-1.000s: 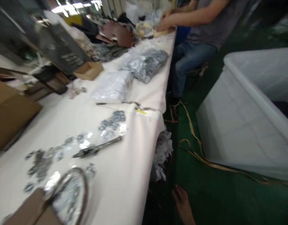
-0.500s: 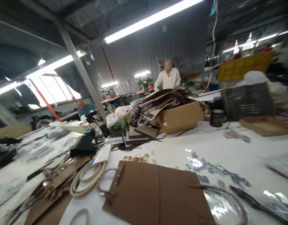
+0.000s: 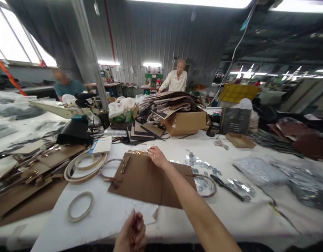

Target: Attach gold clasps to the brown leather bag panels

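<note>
My right hand [image 3: 157, 156] reaches over a brown bag panel [image 3: 140, 178] to a small pile of gold metal fittings [image 3: 137, 152] behind its far edge. Its fingertips are pinched together at the pile; what is between them is too small to name. Low in front, my left hand [image 3: 132, 231] is held palm inward with its fingers curled, and something small and coppery seems to show in it. The panel lies flat, with a thin looped handle [image 3: 212, 187] at its right and another loop [image 3: 101, 169] at its left.
A tape roll [image 3: 81, 206] lies front left, near coiled strips [image 3: 69, 171] and stacked brown bag pieces [image 3: 30, 196]. Silver fittings [image 3: 195, 161] and a black tool [image 3: 227, 187] are on the right. Behind stands a loaded cardboard box [image 3: 187, 122]. Two other people work farther back.
Both my hands have come into view, the right one stretched out to the gold fittings. My view has levelled out and now takes in more of the table's near side.
</note>
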Demonstrator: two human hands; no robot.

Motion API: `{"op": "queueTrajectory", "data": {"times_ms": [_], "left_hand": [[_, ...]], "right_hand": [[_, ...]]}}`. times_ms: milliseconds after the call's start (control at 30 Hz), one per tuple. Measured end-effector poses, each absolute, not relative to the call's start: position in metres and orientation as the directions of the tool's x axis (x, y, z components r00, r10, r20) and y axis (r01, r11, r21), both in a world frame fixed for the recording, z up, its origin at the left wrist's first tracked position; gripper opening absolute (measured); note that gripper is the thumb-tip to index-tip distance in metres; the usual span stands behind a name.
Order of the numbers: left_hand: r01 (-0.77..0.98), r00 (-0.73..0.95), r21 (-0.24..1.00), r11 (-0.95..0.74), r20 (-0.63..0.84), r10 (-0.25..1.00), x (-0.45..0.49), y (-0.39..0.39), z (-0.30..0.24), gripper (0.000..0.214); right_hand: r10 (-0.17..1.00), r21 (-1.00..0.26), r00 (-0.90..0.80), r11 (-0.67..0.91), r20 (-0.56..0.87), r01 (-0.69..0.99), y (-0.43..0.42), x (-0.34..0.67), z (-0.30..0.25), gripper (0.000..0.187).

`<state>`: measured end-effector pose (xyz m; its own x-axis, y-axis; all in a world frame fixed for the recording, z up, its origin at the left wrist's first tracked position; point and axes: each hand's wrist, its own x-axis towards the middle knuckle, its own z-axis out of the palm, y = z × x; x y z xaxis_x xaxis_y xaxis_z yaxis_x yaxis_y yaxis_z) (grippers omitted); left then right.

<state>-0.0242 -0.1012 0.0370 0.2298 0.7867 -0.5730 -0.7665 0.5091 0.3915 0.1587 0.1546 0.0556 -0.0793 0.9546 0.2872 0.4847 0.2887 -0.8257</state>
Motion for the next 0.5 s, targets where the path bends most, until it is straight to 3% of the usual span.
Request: {"op": "queueTrajectory", "data": {"times_ms": [67,200,367,500], "left_hand": [[-0.883,0.169,0.265,0.388,-0.592,0.788,-0.046,-0.093,0.052,0.021],[-0.933,0.112,0.218,0.288,-0.584,0.804,-0.081,-0.08,0.074,0.028],[-0.94,0.077,0.235,0.248,-0.562,0.823,-0.103,-0.069,0.074,0.038],[-0.93,0.079,0.267,0.251,-0.524,0.848,-0.107,-0.062,0.076,0.045]], "right_hand": [[0.964,-0.84,-0.025,0.244,0.265,0.484,0.158,0.151,0.057,0.022],[0.967,-0.875,0.051,0.204,0.251,0.439,0.123,0.13,0.069,0.034],[0.968,-0.966,-0.158,0.216,0.192,0.146,0.014,0.09,0.09,0.032],[0.938,-0.959,-0.284,0.247,0.2,0.141,-0.055,0.051,0.089,0.025]]}}
